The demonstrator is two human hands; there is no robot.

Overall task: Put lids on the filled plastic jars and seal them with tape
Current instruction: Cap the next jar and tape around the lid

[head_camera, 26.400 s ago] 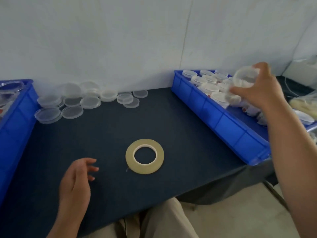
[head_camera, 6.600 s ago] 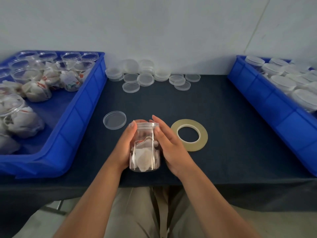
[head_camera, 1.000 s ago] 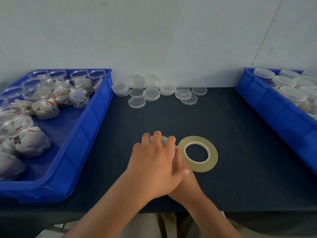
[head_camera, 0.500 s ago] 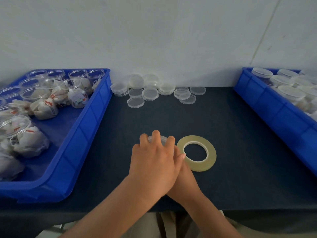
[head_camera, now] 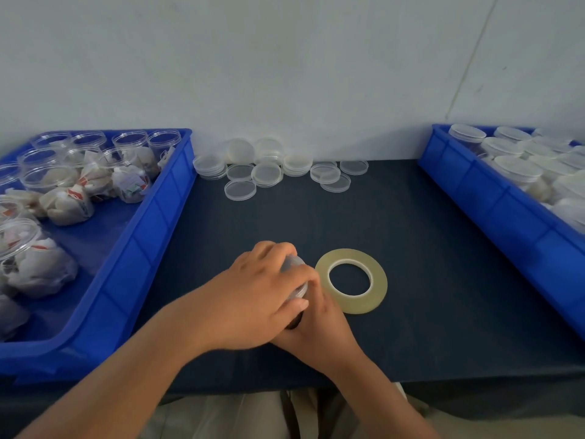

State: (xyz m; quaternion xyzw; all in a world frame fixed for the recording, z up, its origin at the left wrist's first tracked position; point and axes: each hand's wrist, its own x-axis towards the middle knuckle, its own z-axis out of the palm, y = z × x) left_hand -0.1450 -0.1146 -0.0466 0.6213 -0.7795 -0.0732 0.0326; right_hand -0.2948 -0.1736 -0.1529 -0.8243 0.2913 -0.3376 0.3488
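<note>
Jar (head_camera: 300,291) upright on table (head_camera: 411,236), centre, toward front edge. L hand (head_camera: 253,299) curled over its top, fingers clamped on lid (head_camera: 292,264); R hand (head_camera: 319,327) tucked under L, wrapped on jar body, mostly hidden. Step: prob seating/twisting lid, taping not yet begun. Next: steady jar w/ one hand, other goes for tape roll (head_camera: 350,280), flat just right of jar by R fingers; needs its free end, not visible. Spare lids (head_camera: 269,172) piled at back edge. Left bin (head_camera: 158,223) w/ open filled jars along left edge, right bin (head_camera: 493,201) w/ lidded jars along right edge. Bare cloth right of and behind roll for working
</note>
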